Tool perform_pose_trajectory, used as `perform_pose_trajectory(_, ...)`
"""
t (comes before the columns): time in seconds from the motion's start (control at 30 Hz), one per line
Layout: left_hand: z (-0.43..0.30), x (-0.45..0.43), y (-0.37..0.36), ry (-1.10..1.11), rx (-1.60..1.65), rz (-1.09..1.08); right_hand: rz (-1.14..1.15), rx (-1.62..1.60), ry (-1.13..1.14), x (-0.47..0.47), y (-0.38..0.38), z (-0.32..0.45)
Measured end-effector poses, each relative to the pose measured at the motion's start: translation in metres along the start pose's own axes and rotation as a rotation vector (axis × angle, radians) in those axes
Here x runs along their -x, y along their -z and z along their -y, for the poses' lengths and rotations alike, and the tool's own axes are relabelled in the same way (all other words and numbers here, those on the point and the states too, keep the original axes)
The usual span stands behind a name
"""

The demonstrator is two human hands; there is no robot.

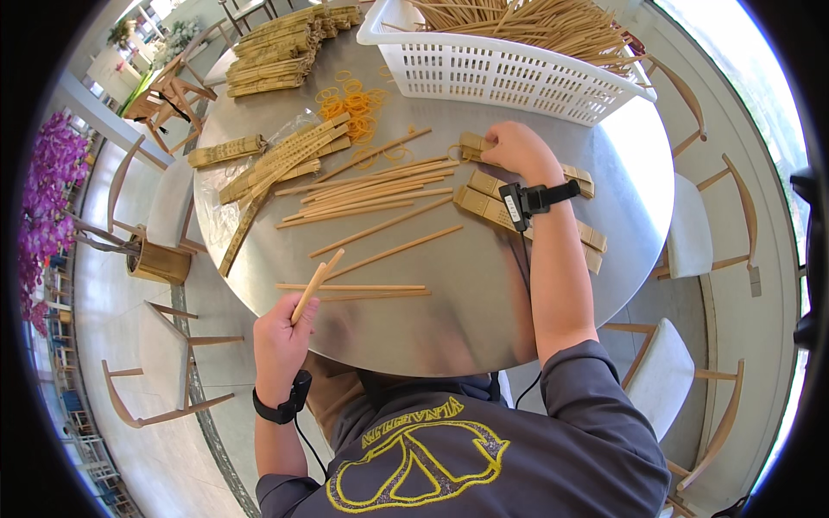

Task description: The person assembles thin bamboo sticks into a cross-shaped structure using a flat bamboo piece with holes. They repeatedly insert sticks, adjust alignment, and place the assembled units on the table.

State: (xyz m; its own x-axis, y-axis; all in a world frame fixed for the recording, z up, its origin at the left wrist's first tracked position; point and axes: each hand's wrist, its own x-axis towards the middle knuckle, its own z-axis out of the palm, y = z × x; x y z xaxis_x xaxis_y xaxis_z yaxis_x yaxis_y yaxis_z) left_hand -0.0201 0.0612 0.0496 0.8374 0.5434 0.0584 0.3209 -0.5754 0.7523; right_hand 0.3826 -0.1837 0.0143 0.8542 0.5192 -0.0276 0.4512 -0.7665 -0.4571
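Near the table's front left edge, my left hand (283, 337) is closed around a pair of wooden chopsticks (317, 285), their ends pointing up. My right hand (521, 150) reaches to the right side of the table, its fingertips on a flat printed paper sleeve (475, 144); whether they grip it cannot be told. Just below that hand lie more paper sleeves (486, 204), side by side. Loose chopsticks (372, 194) are spread over the middle of the table, with several others closer to me. Orange rubber bands (353, 103) form a tangled heap behind them.
A white plastic basket (499, 74) full of chopsticks stands at the back right of the round metal table (414, 343). Wrapped bundles (272, 61) are stacked at the back left. Printed sleeves (291, 155) and clear plastic film (206, 201) lie at the left. Chairs surround the table.
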Motion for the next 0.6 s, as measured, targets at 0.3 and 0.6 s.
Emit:
perform_pose_trajectory(0.3, 0.0032, -0.0016, 0.0013, -0.011, -0.011, 0.012, 0.028, -0.038, -0.017, -0.003, 0.0017, -0.0017)
perform_pose_trajectory(0.6, 0.0043, -0.0014, 0.0025, 0.0, -0.001, 0.021, -0.053, -0.037, 0.015, 0.0027, 0.0041, 0.001)
